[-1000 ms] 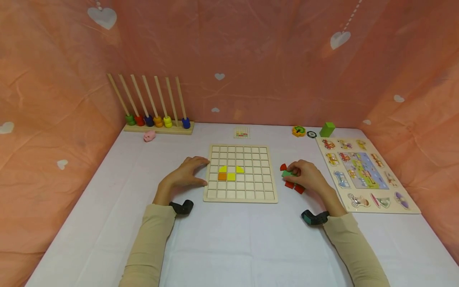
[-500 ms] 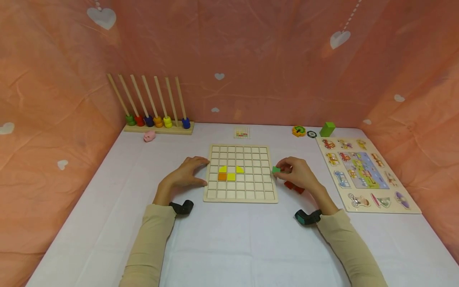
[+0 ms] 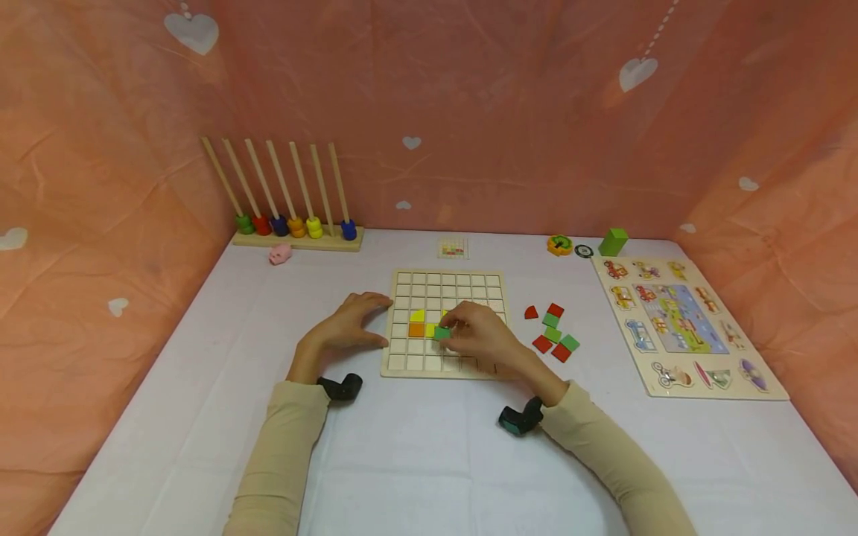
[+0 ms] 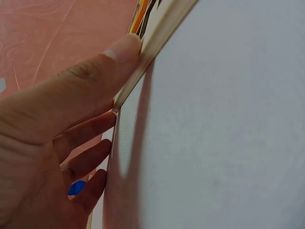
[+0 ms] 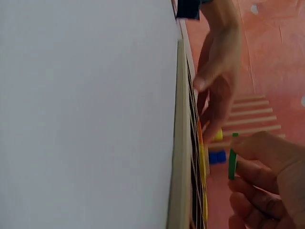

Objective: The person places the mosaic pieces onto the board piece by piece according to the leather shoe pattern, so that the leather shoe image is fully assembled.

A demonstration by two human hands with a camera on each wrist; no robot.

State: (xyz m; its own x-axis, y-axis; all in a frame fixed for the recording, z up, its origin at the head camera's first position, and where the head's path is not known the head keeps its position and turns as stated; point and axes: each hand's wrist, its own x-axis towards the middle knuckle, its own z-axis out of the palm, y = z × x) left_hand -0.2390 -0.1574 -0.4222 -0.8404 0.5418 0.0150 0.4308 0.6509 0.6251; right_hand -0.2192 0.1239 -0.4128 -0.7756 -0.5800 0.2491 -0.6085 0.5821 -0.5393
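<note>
A pale wooden grid board [image 3: 450,272] lies in the middle of the table. My left hand [image 3: 345,324] rests at its left edge, thumb and fingers spread apart and touching the side. My right hand [image 3: 485,335] pinches a green square tile [image 3: 442,333] above the board; in the right wrist view the green tile [image 5: 232,156] appears edge-on between thumb and fingers. On the board sit a yellow tile [image 3: 417,316], an orange square tile [image 3: 416,330] and a yellow square tile [image 3: 431,330]. Another yellow tile is mostly hidden behind my right fingers.
Right of the board lie several loose red and green tiles [image 3: 553,333]. A picture puzzle board [image 3: 637,368] is farther right. Behind stand a peg rack [image 3: 295,240] with coloured beads, a pink pig [image 3: 279,254], a small pattern card [image 3: 453,249] and a green block [image 3: 613,242].
My right hand has picked up the green tile from the loose tiles and carried it left over the board, uncovering the pile. The left hand has stayed at the board's edge.
</note>
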